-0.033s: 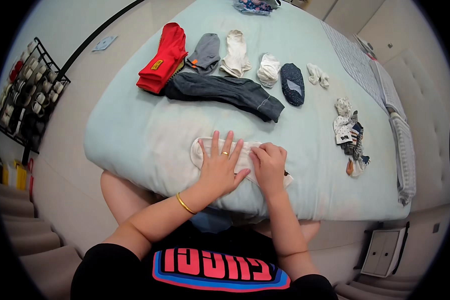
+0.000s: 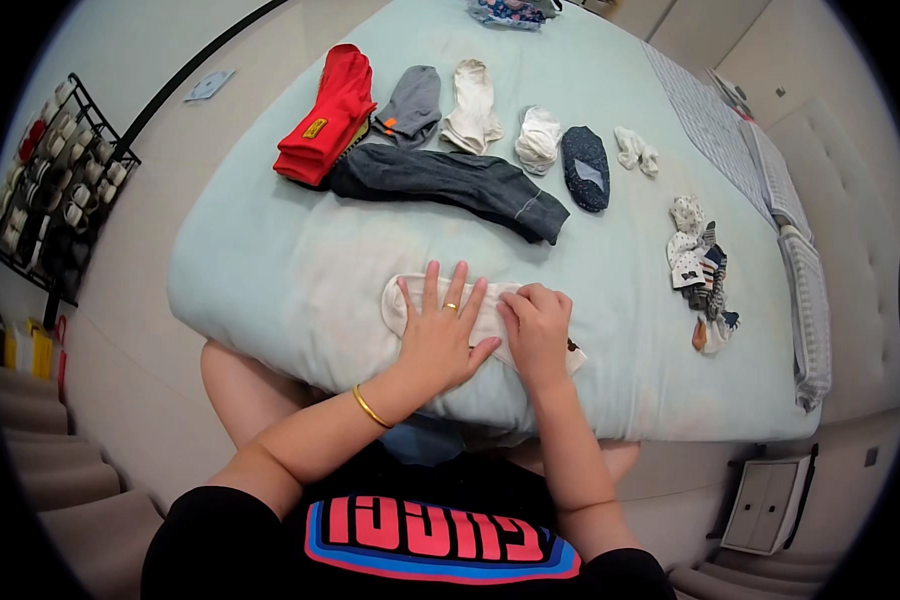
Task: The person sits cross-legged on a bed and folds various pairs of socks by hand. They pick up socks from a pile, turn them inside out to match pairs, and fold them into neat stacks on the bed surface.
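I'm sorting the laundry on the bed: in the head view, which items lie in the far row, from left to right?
Red socks → grey sock → cream sock → white balled sock → dark navy sock → small white sock.

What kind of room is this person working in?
Most likely a bedroom in a home. The hands press a pale sock flat on a wide bed with a light green sheet. Pillows lie along its far right side, and a small white bedside cabinet stands nearby.
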`<state>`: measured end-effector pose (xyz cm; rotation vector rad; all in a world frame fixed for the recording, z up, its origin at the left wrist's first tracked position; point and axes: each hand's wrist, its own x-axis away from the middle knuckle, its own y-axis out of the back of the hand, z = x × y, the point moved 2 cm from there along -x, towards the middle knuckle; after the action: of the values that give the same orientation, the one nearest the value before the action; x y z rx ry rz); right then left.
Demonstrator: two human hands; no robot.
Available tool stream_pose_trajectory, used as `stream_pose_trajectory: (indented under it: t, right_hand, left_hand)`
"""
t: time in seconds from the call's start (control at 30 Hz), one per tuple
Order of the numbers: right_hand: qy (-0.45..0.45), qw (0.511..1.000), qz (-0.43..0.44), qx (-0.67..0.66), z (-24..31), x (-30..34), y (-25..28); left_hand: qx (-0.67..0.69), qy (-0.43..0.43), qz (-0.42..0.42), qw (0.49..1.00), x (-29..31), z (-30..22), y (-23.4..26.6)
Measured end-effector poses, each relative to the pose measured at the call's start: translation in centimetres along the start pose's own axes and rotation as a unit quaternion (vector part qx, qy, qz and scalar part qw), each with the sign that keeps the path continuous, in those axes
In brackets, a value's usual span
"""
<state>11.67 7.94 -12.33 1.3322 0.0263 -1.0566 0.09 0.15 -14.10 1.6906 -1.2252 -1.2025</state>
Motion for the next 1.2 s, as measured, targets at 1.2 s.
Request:
stream_pose_trajectory:
  t: [1.2]
  right_hand:
    - [-0.152, 0.979, -0.031, -0.131, -1.9, 0.1, -1.7]
  left_hand:
    - [0.024, -0.024, 0.002, 0.999, -0.5, -1.0, -0.2]
